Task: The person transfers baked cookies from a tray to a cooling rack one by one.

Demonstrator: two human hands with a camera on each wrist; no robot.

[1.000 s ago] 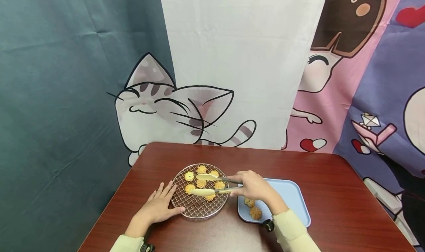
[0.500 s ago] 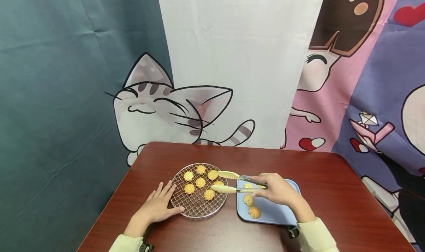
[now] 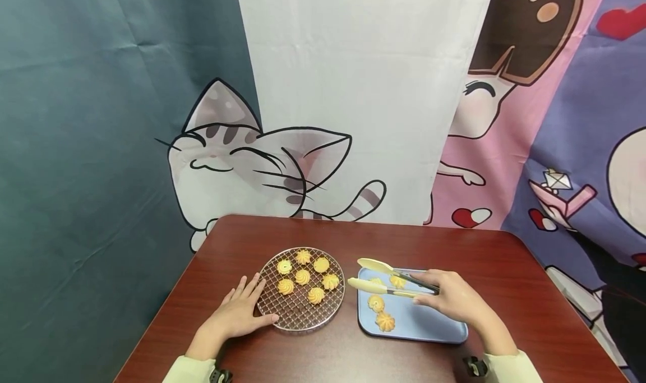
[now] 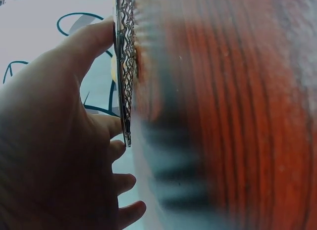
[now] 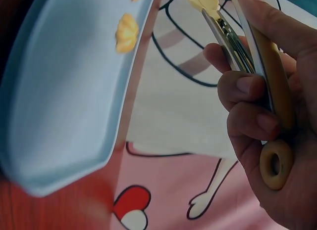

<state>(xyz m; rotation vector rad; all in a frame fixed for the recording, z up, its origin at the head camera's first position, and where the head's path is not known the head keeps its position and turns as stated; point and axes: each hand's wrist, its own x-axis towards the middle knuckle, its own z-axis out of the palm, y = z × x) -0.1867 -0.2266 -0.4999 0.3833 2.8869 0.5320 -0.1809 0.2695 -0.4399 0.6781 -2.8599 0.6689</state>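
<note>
My left hand [image 3: 235,314] rests with spread fingers against the left rim of a round wire cooling rack [image 3: 298,320]; thumb and fingertips touch its edge. Several swirled yellow cookies [image 3: 316,296] lie on the rack. In my right hand [image 3: 451,294] I grip a pair of tongs [image 3: 398,285] with cream tips, spread apart and holding nothing, above a light blue tray [image 3: 429,330]. Several cookies [image 3: 386,321] lie in the tray's left part, partly covered by the tongs at the back. The right wrist view shows curled fingers around the tongs' handle [image 5: 270,67].
Rack and tray stand side by side on a reddish-brown wooden table [image 3: 323,355], with a narrow strip of wood between them. Behind the table hangs a printed cloth [image 3: 353,91] with cartoon figures.
My right hand has carried the tongs rightward, from over the rack to over the tray. The cookies on the rack are now uncovered. My left hand stays at the rack's rim.
</note>
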